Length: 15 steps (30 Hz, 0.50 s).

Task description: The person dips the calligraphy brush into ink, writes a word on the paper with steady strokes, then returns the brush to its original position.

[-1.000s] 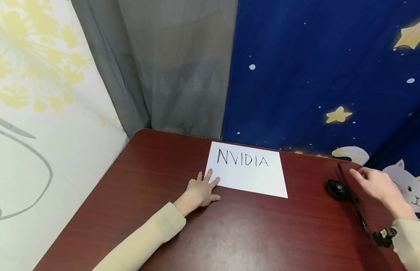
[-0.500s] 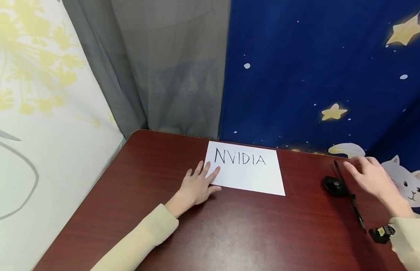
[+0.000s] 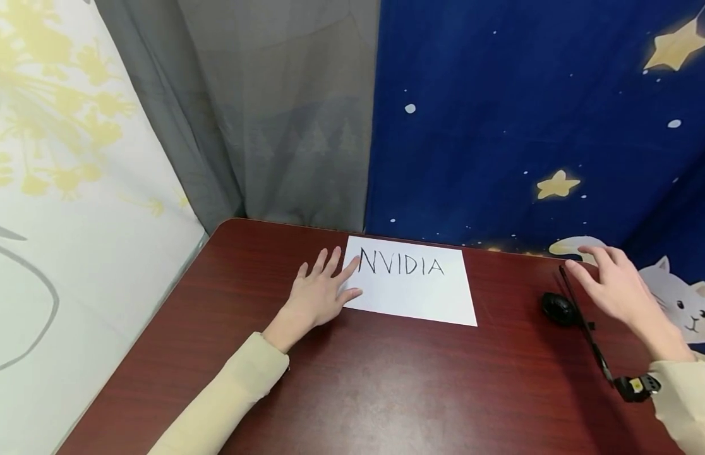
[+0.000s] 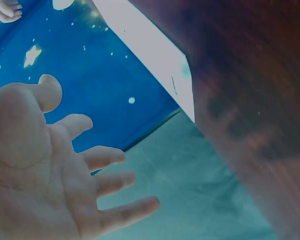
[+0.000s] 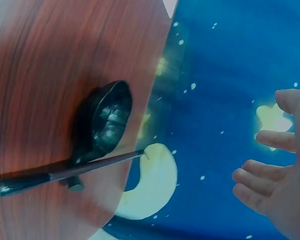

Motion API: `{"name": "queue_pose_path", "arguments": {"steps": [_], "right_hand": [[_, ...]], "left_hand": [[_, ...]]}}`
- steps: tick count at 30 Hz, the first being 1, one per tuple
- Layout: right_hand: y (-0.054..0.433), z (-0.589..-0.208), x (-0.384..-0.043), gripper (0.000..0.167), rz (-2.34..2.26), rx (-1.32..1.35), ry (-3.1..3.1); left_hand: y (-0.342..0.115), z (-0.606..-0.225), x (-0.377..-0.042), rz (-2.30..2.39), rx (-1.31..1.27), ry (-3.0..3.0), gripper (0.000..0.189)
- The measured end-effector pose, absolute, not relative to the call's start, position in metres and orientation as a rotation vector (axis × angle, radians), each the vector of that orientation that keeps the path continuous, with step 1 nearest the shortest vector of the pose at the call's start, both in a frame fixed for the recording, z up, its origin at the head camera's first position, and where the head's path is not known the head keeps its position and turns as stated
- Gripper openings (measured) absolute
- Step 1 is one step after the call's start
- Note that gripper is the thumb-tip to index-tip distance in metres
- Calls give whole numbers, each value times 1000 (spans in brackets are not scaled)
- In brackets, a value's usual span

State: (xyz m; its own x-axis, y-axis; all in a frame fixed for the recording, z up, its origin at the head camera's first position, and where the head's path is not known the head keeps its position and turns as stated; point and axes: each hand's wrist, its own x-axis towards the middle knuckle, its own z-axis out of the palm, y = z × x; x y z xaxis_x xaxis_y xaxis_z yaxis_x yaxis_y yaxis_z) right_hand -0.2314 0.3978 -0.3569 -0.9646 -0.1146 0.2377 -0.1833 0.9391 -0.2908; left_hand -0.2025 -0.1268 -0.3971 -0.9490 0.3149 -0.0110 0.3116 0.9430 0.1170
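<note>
A white sheet of paper (image 3: 412, 297) lies on the dark red table, with NVIDIA written on it in black strokes. My left hand (image 3: 315, 294) hovers at the paper's left edge, fingers spread; the left wrist view shows its palm and fingers (image 4: 110, 185) apart from the sheet, holding nothing. On the right, a slim dark writing brush (image 3: 585, 325) rests across a small black dish (image 3: 559, 309), hollow like an inkstone in the right wrist view. My right hand (image 3: 616, 287) is raised just right of the brush, fingers loosely bent, touching nothing.
The reddish wooden table (image 3: 386, 392) ends at the back against a blue curtain (image 3: 477, 126) with stars and a grey curtain (image 3: 295, 139). A white patterned cloth (image 3: 62, 272) hangs along the left edge. A small black camera (image 3: 637, 387) sits at my right wrist.
My left hand has lifted off the paper's lower left corner and shifted up and left. The right hand has risen slightly away from the brush. Paper, brush and dish stay put.
</note>
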Motion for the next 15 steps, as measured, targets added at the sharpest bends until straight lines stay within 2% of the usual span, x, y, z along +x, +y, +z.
{"name": "queue_pose_path", "arguments": {"steps": [10,15], "right_hand": [[365,-341,-224,50,500,364,-2772],[351,-337,-221,51,475,409,-2749]], "left_hand": [[-134,-384,-203,261,561,3176,69],[-134,-380,-203,304,591,3211,69]]}}
